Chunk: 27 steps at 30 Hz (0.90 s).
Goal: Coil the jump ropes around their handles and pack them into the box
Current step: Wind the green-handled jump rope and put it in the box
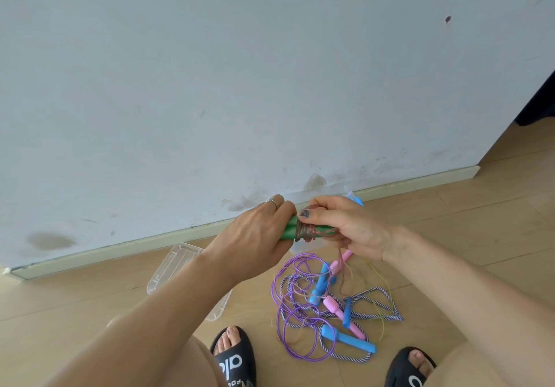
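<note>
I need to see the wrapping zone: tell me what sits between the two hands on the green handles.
In the head view, between the left hand and right hand, brownish cord coils wrap the green handles.

Black slides [237, 356] on wooden floor [480, 212] before a scuffed wall [240, 86].

Left hand [258, 236] curled in a grip, right hand [345, 227] pinching (thumb on top), forearms converging

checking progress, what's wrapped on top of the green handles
Brownish-pink cord is coiled around the green handles. The left hand and right hand cover both ends, hiding whatever lies there.
</note>
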Tool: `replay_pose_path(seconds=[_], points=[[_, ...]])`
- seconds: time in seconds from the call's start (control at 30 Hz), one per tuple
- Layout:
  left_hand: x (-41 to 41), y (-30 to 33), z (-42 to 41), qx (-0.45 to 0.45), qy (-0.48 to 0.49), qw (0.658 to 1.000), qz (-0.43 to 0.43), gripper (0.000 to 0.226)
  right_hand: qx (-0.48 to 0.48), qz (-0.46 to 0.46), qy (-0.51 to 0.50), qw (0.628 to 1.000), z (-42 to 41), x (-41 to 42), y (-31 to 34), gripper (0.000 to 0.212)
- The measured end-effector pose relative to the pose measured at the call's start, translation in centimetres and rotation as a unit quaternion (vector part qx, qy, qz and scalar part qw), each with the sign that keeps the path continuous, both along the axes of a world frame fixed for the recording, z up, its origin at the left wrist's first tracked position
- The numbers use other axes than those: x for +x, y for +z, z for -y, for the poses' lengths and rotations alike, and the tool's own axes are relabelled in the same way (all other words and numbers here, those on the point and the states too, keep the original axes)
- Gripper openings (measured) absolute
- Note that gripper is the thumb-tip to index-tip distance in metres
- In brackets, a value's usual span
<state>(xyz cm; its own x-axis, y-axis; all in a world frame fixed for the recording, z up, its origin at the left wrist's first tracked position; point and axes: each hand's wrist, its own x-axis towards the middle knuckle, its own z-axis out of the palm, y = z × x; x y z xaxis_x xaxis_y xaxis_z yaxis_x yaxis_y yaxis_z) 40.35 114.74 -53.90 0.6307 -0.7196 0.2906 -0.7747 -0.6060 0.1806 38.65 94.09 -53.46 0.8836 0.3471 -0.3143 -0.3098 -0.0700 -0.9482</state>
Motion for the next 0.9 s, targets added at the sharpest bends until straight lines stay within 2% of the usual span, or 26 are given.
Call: replay_pose_path(seconds=[0.13,0.23,0.3,0.4,0.47,0.57,0.67,0.73,0.8,0.9], points=[[-0.3,-0.8,0.5,-0.005,0.087,0.996,0.009,0.023,-0.009,0.01,-0.018,1.0,-0.4,-0.2,0.0,0.032],[-0.1,-0.8,0.8,0.041,0.129,0.989,0.051,0.032,-0.014,0.01,-0.01,1.0,-0.4,-0.3,0.0,0.031],[0.4,-0.3,0.7,0.078,0.105,0.988,0.078,0.034,-0.058,0.027,0.004,0.998,-0.2,-0.1,0.1,0.037],[1.4,-0.2,-0.1,0.138,0.024,0.984,0.108,0.029,-0.207,0.115,0.014,0.971,0.3,0.2,0.2,0.053],[1.7,-0.7,-0.6,0.161,-0.016,0.98,0.115,0.025,-0.215,0.141,0.002,0.966,0.5,0.4,0.5,0.051],[2.1,-1.2,-0.9,0.18,-0.03,0.979,0.087,0.021,-0.213,0.177,0.005,0.961,0.2,0.1,1.9,0.053],[3.1,-1.7,-1.4,0.194,0.009,0.978,0.074,0.023,-0.217,0.21,0.053,0.952,0.0,-0.9,2.7,0.055],[3.4,-1.8,-1.7,0.191,0.041,0.98,0.046,0.015,-0.229,0.218,0.079,0.945,-0.1,-1.8,2.8,0.053],[3.4,-1.5,-1.5,0.223,0.077,0.972,0.001,0.015,-0.238,0.218,0.091,0.942,-0.4,-2.7,2.7,0.051],[3.2,-1.3,-1.0,0.273,0.077,0.959,-0.005,0.013,-0.239,0.23,0.107,0.937,-1.0,-3.2,2.4,0.049]])
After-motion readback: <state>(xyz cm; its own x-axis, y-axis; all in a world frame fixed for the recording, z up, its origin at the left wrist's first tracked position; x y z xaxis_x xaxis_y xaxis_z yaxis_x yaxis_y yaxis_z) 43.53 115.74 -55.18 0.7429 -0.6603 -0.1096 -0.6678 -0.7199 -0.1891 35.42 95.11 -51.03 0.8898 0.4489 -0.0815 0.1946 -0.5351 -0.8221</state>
